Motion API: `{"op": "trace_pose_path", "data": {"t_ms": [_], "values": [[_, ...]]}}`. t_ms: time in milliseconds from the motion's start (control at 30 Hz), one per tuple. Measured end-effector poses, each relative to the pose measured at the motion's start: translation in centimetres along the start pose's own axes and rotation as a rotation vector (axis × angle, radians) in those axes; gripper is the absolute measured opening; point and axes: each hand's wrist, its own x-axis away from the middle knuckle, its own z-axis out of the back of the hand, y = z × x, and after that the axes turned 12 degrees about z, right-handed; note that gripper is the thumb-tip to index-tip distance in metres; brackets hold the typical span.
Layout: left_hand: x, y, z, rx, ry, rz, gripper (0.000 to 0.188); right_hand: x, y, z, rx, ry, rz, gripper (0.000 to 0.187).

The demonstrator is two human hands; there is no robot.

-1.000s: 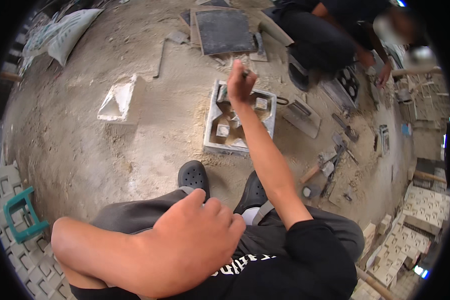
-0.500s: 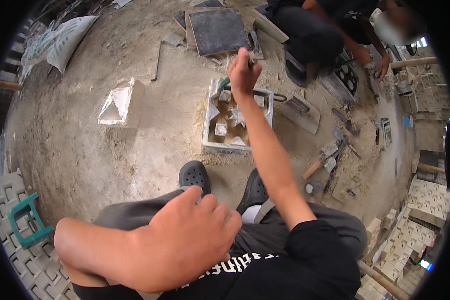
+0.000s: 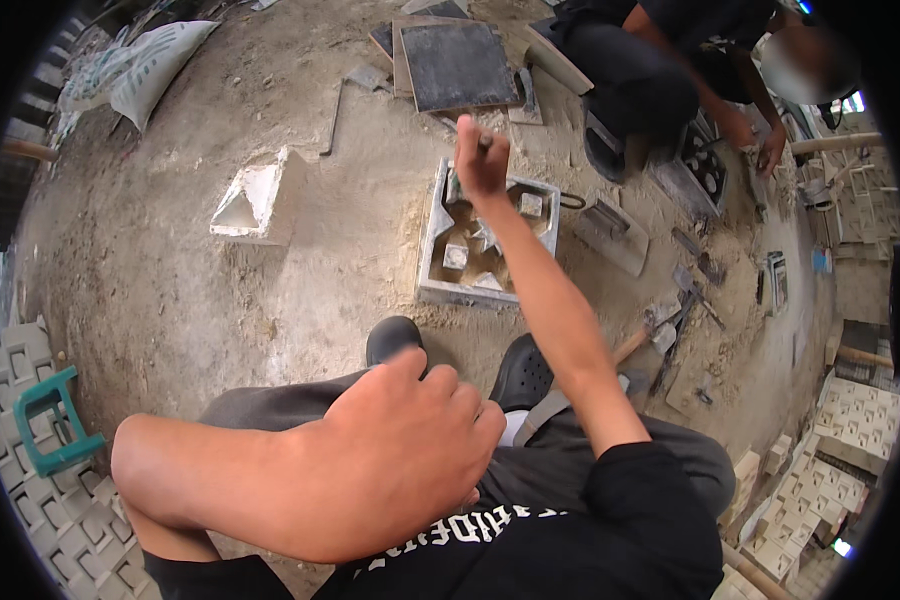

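Note:
My right hand (image 3: 482, 165) is closed round a green-ended brush (image 3: 455, 188), which is partly hidden behind the fist. It hangs over the far left part of a grey rectangular mould (image 3: 465, 297) on the ground. Pale square blocks (image 3: 455, 257) and pointed, star-like pieces stand inside the mould, with sandy dust between them. My forearm covers some of its right side. Nearer, my left hand (image 3: 400, 455) hovers over my lap, back upward and fingers curled under. Its fingertips are hidden, so anything inside it does not show.
A white hollow block (image 3: 255, 205) stands left of the mould. Dark square boards (image 3: 460, 68) lie beyond it. To the right are a trowel (image 3: 615, 235), a hammer (image 3: 642, 338) and other tools. Another person (image 3: 640, 75) crouches at the far right. A green stool (image 3: 55, 420) is at left.
My right hand has come slightly nearer and left relative to the mould, and the brush end has dropped into its far left corner. The whole view has shifted a little; my left hand keeps its curled pose.

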Motion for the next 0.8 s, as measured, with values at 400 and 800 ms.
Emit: {"op": "trace_pose_path", "data": {"t_ms": [400,800], "values": [[0.5,0.2,-0.2,-0.069,0.017,-0.009,0.05,-0.2,-5.6,2.9,-0.214,-0.286,0.051,0.047],[0.9,0.0,-0.3,-0.028,0.074,0.005,0.053,0.6,-4.4,5.5,-0.29,-0.497,0.041,0.05]]}}
